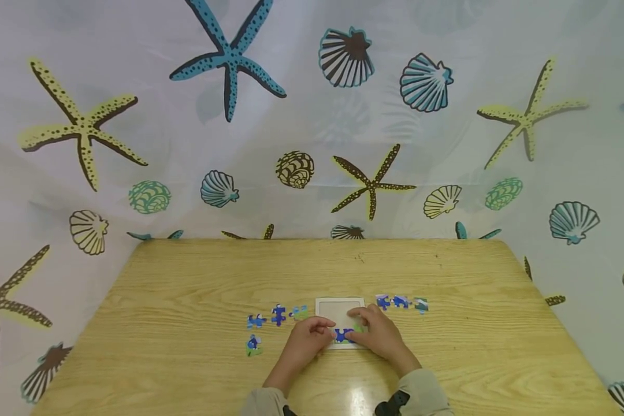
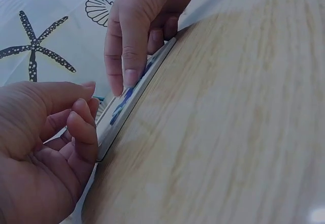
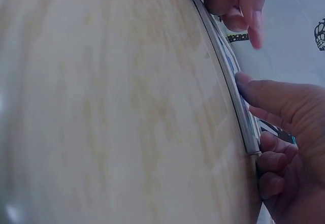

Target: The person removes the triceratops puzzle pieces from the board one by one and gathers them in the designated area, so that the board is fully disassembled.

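A small white-rimmed puzzle tray [image 1: 340, 300] lies between the hands. In its near part sits a blue jigsaw piece [image 1: 341, 335], with a bit of green showing beside it. My right hand [image 1: 379, 332] reaches over the tray's right side. Its thumb [image 3: 245, 78] presses down at the near row, while the other fingers bend around the tray's right corner. At the left rim is my left hand [image 1: 308, 340], its fingers loosely bent and nothing between them; in the left wrist view its fingertips [image 2: 81, 107] are right by the tray's corner.
Left of the tray lie loose jigsaw pieces, among them a blue one [image 1: 278, 315] and a blue-green one [image 1: 253, 345]. More pieces [image 1: 400, 301] lie in a row at the right. Behind the wooden table [image 1: 187, 271] hangs a cloth [image 1: 312, 121] printed with starfish and shells.
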`<state>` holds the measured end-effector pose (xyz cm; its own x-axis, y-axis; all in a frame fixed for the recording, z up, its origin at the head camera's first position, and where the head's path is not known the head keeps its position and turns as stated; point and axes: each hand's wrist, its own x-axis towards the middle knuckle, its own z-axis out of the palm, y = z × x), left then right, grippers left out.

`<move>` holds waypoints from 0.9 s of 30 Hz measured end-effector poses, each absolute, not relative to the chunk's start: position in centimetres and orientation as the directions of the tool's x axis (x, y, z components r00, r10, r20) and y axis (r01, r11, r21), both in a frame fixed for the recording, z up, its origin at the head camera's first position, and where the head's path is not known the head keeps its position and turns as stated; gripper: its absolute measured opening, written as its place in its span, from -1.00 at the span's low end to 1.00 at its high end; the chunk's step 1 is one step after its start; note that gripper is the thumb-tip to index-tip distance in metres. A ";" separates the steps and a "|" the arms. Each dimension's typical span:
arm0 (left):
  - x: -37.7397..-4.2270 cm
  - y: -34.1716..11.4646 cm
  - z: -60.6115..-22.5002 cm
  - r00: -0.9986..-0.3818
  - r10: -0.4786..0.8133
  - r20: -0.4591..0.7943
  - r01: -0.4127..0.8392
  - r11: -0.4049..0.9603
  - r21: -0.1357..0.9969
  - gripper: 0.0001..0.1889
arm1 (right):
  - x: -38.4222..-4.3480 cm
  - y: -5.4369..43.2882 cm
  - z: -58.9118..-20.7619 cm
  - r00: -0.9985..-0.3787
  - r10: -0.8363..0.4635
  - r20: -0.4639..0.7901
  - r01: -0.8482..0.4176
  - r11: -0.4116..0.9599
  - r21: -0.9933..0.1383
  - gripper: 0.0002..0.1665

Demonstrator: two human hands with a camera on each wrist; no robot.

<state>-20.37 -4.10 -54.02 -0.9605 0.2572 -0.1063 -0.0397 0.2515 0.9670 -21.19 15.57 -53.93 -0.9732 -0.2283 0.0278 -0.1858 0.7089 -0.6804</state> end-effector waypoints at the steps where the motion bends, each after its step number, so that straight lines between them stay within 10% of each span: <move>1: -20.4 -4.0 -54.1 -0.960 0.263 -0.099 -0.030 0.254 0.967 -0.77 | -21.2 15.6 -53.9 -0.973 -0.229 0.028 -0.186 0.710 -0.680 -0.51; 27: -19.9 -2.7 -54.5 -0.983 0.183 0.022 0.122 0.555 0.823 -0.78 | -21.1 15.7 -54.1 -0.972 -0.233 0.039 -0.191 0.681 -0.707 -0.69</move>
<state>-19.92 -2.70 -54.52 -0.9829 0.1825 0.0221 0.1215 0.5545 0.8232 -21.07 15.73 -54.08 -0.9718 -0.2326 0.0391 -0.1914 0.6806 -0.7073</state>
